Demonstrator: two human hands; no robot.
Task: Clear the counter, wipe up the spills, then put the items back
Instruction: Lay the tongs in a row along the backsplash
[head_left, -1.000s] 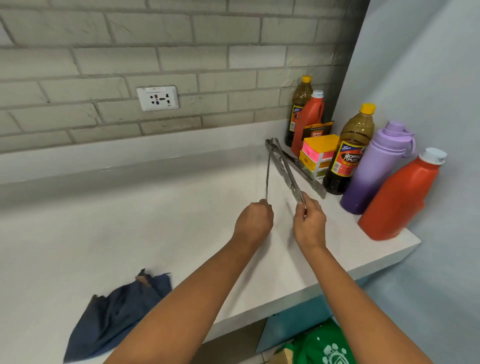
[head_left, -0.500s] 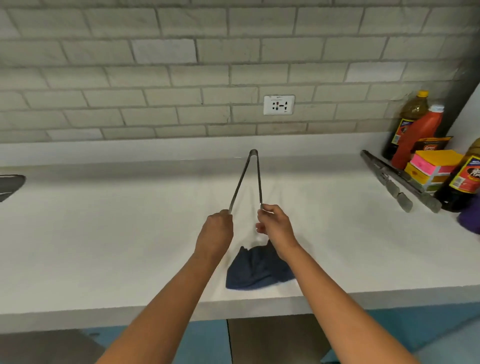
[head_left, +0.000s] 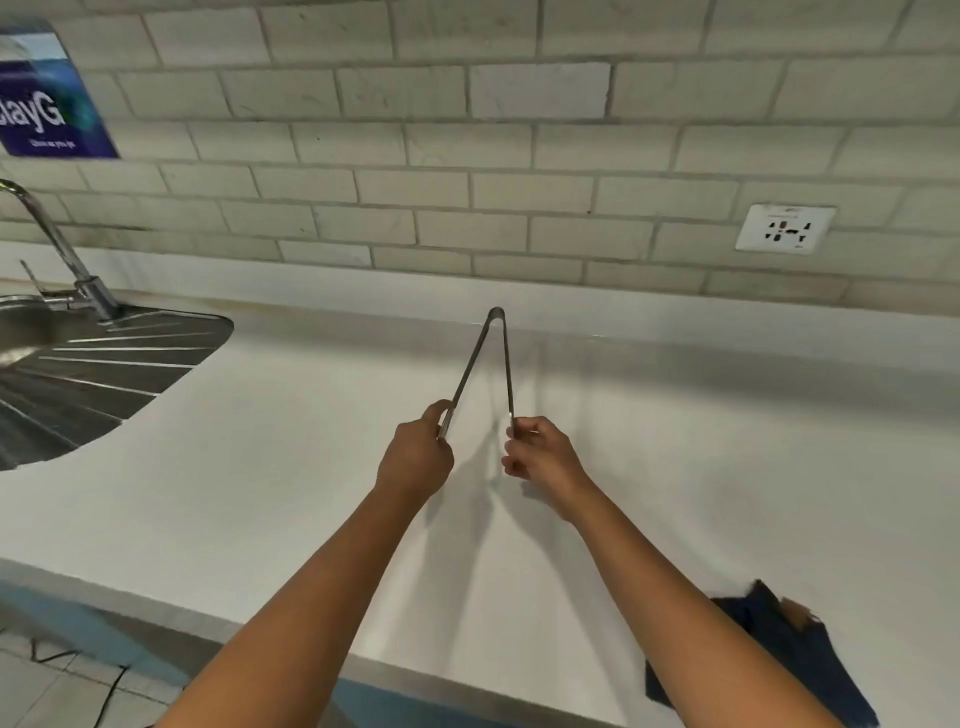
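A pair of metal tongs is held above the white worktop, spread into a narrow V with the hinge pointing toward twelve o'clock, near the back edge under the brick wall; the left hand is clenched round the end of the left arm of the tongs, while the right hand pinches the end of the right arm between thumb and fingers; the tips of both arms are hidden inside the grips, and whether the hinge touches the worktop cannot be told.

At five o'clock a dark blue cloth lies crumpled near the front edge, partly covered by the right forearm and cut off by the bottom of the frame; a small brownish patch on it is too unclear to identify.

At nine o'clock a steel sink with a ribbed drainer is cut off by the left edge; its tap rises out of view at the top.

At ten o'clock a blue sign on the wall is cropped; only the letters "layG" can be read, the smaller line beneath being blurred.

At two o'clock a white wall socket sits on the bricks; its small print is illegible.
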